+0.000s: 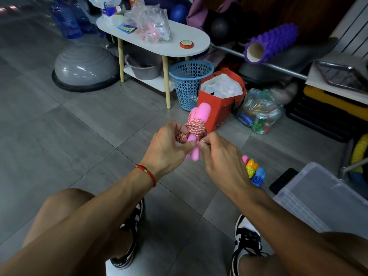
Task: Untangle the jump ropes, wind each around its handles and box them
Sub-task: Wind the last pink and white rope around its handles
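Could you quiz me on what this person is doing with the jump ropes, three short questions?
1. True or false: the pink jump rope lies on the floor.
2. Which hand wears a red bracelet?
3. The clear storage box sits: A) on the white table B) on the floor, by the person's right side.

Key: 1 false, the left hand and right hand hold it. 2 left. 3 B.

The grey tiled floor (pixel 83 124) carries a clear plastic box (pixel 322 198) at the right, with a dark phone (pixel 282 181) touching its near corner. Just beside them lie wound jump ropes (pixel 253 171), yellow and blue. Farther off stand a blue basket (pixel 188 84), a red bag (pixel 221 100) and a grey half-ball (pixel 85 66).
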The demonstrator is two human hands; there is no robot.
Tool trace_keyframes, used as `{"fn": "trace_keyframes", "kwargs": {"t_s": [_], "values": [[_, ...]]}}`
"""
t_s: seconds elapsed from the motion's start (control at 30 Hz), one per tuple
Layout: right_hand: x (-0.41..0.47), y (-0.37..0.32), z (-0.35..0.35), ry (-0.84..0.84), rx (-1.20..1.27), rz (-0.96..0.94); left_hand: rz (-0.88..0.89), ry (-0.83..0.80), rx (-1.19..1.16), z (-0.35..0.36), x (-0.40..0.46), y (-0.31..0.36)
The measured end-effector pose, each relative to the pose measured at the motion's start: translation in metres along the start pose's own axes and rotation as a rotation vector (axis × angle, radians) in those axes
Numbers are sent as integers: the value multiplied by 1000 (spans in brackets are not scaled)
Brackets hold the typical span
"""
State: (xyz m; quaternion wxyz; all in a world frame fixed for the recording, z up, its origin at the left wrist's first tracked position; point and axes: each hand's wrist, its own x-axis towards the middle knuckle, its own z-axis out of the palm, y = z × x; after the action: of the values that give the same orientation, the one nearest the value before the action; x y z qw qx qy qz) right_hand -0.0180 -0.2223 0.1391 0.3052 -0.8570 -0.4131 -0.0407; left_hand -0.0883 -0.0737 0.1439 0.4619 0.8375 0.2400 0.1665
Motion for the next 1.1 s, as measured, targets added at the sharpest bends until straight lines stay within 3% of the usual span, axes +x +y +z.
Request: {"fn": "trace_keyframes", "kwargs": {"t_s": [0.3, 0.63, 0.8, 1.1], "values": [[3, -8, -12, 16, -182, -320, 18, -24, 19, -4, -3, 1], [13, -1, -3, -1, 168, -50, 143, -14, 140, -5, -6, 10], [13, 3, 0, -1, 266, 73, 106, -48, 71, -2, -3, 3], [10, 4, -2, -23, 748, 235, 28, -87, -86, -2, 1, 3]]}}
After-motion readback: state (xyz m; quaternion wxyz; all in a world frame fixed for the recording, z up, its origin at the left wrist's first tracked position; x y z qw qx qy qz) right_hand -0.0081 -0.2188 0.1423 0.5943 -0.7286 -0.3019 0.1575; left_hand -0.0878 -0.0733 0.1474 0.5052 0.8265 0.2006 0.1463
